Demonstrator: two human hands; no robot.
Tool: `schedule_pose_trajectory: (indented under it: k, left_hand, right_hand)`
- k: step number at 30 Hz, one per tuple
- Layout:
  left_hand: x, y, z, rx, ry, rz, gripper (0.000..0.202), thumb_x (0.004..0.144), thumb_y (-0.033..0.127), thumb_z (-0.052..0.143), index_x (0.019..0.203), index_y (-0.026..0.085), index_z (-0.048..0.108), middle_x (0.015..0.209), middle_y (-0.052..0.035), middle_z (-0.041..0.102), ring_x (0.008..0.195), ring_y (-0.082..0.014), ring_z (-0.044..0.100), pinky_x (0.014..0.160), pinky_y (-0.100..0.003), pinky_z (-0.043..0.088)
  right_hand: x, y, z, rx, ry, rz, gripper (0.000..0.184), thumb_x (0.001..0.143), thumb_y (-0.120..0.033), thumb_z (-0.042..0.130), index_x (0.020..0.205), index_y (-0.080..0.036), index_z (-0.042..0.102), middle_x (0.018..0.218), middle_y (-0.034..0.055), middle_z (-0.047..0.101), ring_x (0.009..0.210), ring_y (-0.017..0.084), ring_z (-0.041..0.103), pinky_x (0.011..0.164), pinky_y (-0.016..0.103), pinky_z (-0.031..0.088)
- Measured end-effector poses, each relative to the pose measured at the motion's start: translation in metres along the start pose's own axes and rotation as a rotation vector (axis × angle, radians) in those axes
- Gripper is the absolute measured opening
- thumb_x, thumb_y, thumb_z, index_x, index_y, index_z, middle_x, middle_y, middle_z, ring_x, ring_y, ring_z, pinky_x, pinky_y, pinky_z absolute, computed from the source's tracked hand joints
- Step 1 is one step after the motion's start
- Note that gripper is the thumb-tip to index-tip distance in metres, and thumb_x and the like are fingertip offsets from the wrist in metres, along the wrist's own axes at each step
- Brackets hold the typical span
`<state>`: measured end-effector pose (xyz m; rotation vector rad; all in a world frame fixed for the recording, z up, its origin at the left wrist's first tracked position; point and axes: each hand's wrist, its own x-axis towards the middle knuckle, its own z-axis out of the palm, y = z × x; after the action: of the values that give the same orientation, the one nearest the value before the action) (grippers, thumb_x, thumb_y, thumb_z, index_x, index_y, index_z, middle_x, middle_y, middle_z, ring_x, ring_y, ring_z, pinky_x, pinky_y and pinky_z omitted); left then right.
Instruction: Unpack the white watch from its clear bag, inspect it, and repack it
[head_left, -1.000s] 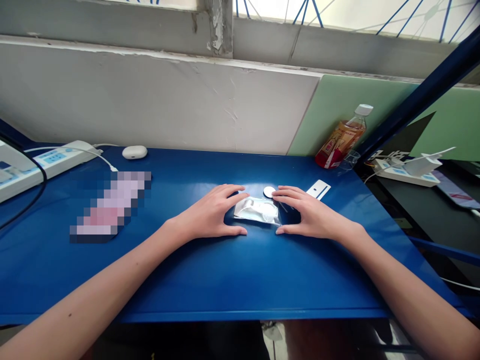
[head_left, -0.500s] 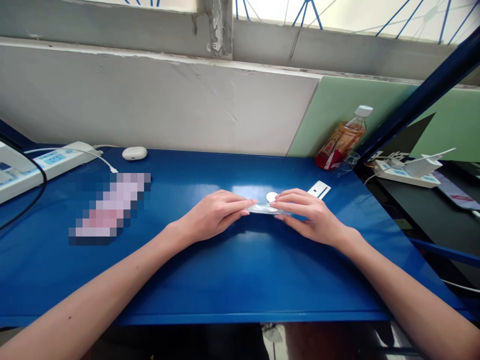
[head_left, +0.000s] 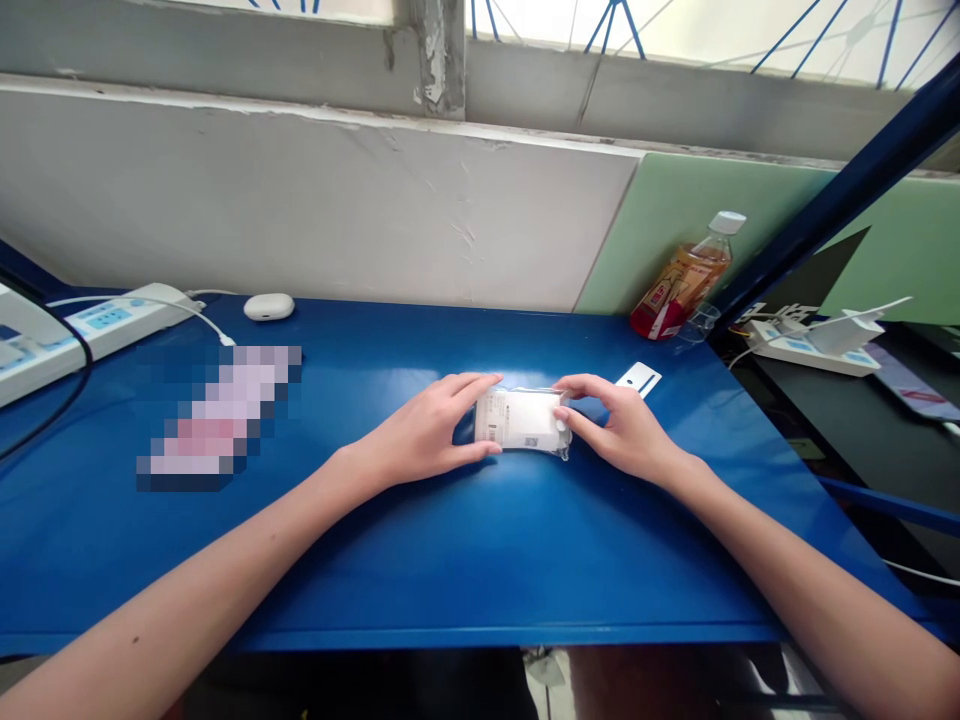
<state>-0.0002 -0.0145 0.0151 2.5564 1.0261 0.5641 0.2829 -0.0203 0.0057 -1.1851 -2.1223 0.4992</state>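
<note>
Above the blue desk, near its middle, a clear plastic packet (head_left: 517, 420) with white contents and a printed label is turned with its broad face towards me. My left hand (head_left: 431, 425) grips its left end, thumb at the lower edge and fingers at the upper edge. On the right end, the thumb of my right hand (head_left: 630, 425) presses the front while the fingers lie along the top corner. Just beyond my right hand lies a white card (head_left: 639, 379) with a dark stripe, partly covered by the hand. What is inside the packet cannot be made out.
Against the back right leans a drink bottle (head_left: 686, 280) with a white cap. A white earbud case (head_left: 269, 307) sits at the back left, beside a power strip (head_left: 112, 318) with cables. A pixelated object (head_left: 225, 415) lies on the left. A blue metal post (head_left: 832, 195) slants on the right.
The packet has tilted from nearly edge-on to face me, and its label shows. A white round piece seen behind it before is out of sight. My fingers have shifted along its edges.
</note>
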Motion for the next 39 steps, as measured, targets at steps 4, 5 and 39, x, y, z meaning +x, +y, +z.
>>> schedule_pose_trajectory:
  k: [4,5,39]
  left_hand:
    - [-0.001,-0.004,0.003,0.042,-0.072,-0.013,0.08,0.085,0.059,0.069,0.149,0.019,0.042,0.149,-0.0176,0.049,0.14,-0.0375,0.042,0.113,-0.053,0.039]
    - [-0.001,-0.005,0.004,0.049,-0.085,-0.018,0.081,0.085,0.061,0.068,0.149,0.018,0.043,0.15,-0.0179,0.048,0.142,-0.0376,0.04,0.114,-0.053,0.038]
    - [-0.001,-0.017,-0.013,0.116,-0.227,-0.058,0.097,0.077,0.078,0.063,0.148,0.014,0.046,0.156,-0.0186,0.04,0.146,-0.0379,0.033,0.117,-0.051,0.032]
  right_hand:
    - [0.001,0.004,0.003,-0.118,-0.053,-0.085,0.027,0.099,-0.035,0.05,0.117,-0.021,0.065,0.115,0.0121,0.073,0.111,0.03,0.066,0.095,0.049,0.055]
    - [0.001,0.004,0.003,-0.141,-0.068,-0.111,0.029,0.1,-0.035,0.048,0.12,-0.021,0.065,0.12,0.0127,0.071,0.115,0.03,0.064,0.099,0.051,0.054]
    - [0.0,0.005,-0.008,-0.233,-0.301,-0.219,0.074,0.086,-0.058,0.066,0.145,-0.017,0.048,0.143,0.0196,0.056,0.137,0.039,0.047,0.109,0.058,0.045]
